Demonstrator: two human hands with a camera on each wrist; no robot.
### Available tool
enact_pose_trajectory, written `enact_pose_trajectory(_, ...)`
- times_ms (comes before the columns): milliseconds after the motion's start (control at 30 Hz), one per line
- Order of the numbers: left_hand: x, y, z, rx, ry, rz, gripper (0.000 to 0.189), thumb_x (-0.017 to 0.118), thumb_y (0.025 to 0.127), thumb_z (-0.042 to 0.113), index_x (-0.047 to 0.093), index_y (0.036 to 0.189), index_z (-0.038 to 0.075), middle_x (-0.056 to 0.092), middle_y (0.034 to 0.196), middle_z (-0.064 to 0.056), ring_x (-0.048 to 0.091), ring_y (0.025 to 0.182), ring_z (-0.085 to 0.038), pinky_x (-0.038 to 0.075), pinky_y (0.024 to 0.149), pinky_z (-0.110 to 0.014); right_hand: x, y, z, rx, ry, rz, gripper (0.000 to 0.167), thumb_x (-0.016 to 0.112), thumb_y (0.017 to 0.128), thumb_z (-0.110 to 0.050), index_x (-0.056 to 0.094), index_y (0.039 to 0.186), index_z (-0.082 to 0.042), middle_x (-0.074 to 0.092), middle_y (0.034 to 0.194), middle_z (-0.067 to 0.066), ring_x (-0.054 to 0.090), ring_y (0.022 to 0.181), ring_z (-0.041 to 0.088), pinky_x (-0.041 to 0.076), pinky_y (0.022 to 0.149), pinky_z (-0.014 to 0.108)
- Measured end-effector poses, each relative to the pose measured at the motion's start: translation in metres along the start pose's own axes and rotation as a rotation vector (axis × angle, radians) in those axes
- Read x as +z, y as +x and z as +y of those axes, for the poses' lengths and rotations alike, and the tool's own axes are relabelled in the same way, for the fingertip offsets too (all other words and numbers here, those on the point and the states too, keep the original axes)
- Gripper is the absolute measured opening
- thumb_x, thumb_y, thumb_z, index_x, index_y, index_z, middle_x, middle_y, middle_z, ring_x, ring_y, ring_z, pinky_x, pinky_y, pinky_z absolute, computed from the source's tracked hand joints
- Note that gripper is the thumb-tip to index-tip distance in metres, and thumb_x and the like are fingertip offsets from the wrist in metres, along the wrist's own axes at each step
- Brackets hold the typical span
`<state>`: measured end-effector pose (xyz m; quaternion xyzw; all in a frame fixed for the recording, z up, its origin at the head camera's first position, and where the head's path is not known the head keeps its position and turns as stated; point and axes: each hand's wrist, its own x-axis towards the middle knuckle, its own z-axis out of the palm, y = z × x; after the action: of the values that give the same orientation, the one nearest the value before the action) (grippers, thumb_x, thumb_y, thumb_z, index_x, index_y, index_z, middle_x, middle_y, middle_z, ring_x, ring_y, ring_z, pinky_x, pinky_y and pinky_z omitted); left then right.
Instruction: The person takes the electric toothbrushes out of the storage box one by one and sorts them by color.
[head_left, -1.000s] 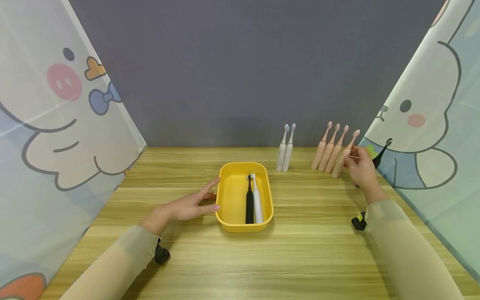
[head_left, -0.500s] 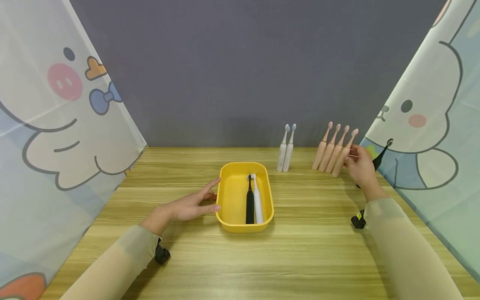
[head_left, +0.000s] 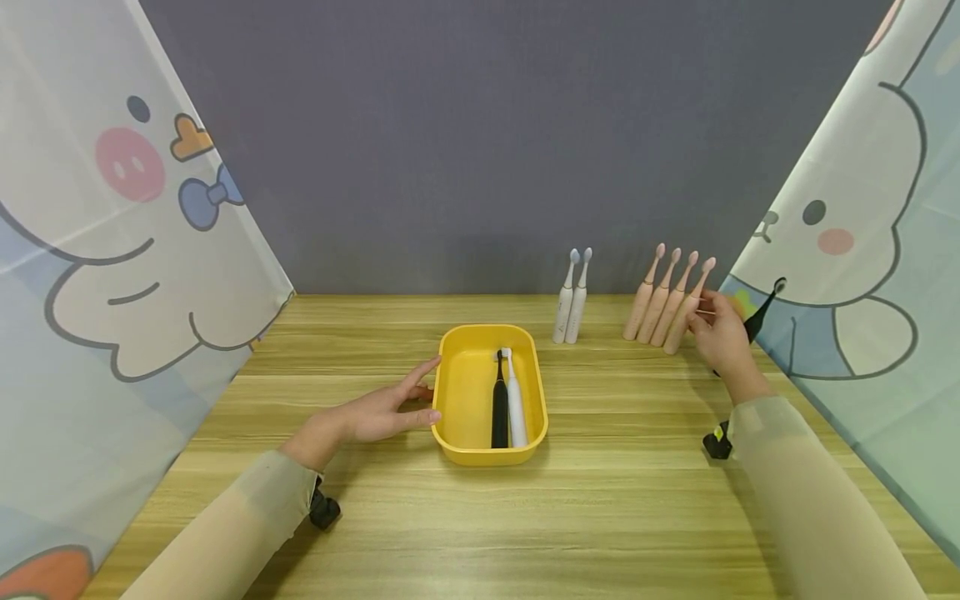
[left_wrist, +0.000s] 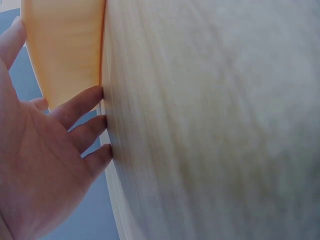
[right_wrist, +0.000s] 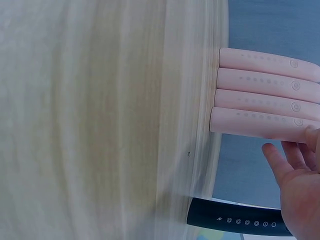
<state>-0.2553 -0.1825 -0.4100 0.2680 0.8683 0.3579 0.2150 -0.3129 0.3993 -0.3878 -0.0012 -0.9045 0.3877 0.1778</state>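
Several pink electric toothbrushes [head_left: 662, 312] stand upright side by side at the back right. My right hand [head_left: 723, 335] pinches the handle of the rightmost pink toothbrush [right_wrist: 260, 123], the one nearest me; the right wrist view shows its base on the table, close against its neighbour. My left hand [head_left: 382, 411], fingers spread, touches the left side of a yellow tray [head_left: 487, 457]. In the left wrist view, fingertips of this hand [left_wrist: 42, 145] rest on the table beside the tray. Inside the tray lie a black toothbrush [head_left: 499, 412] and a white toothbrush [head_left: 516, 408].
Two white toothbrushes [head_left: 569, 312] stand together behind the tray's right side. Right of my right hand stands a black toothbrush [right_wrist: 237, 218], partly hidden in the head view. A grey panel [head_left: 480, 150] closes the back, with cartoon-printed cloths at both sides.
The rightmost pink toothbrush has shifted slightly left and come closer to its neighbour, with my right hand on it. My left hand and the tray have not moved.
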Motion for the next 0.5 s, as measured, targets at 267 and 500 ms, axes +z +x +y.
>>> enact_pose_trajectory(267,-0.0001,-0.0002,0.0014,-0.004,-0.003,0.001,0.099,0.065,0.107,0.059,-0.001,0.178,0.036,0.048,0.171,-0.015,0.044,0.161,-0.036,0.028,0.132,-0.068,0.0012,-0.0007,-0.0005,0.007,-0.014,-0.007,0.055,0.044,0.118,-0.013,0.029,0.164,0.014,0.045,0.156,0.043,0.049,0.143,0.062,0.046,0.111,0.072)
enact_pose_trajectory(500,0.0002,0.0001,0.0012,0.000,0.002,0.000,0.099,0.064,0.107,0.060,-0.001,0.178,0.035,0.049,0.170,-0.014,0.045,0.160,-0.036,0.029,0.131,-0.069,0.0012,-0.0003,-0.0014,0.008,0.008,-0.005,0.056,0.044,0.118,-0.012,0.027,0.164,0.014,0.042,0.158,0.045,0.046,0.145,0.063,0.042,0.116,0.074)
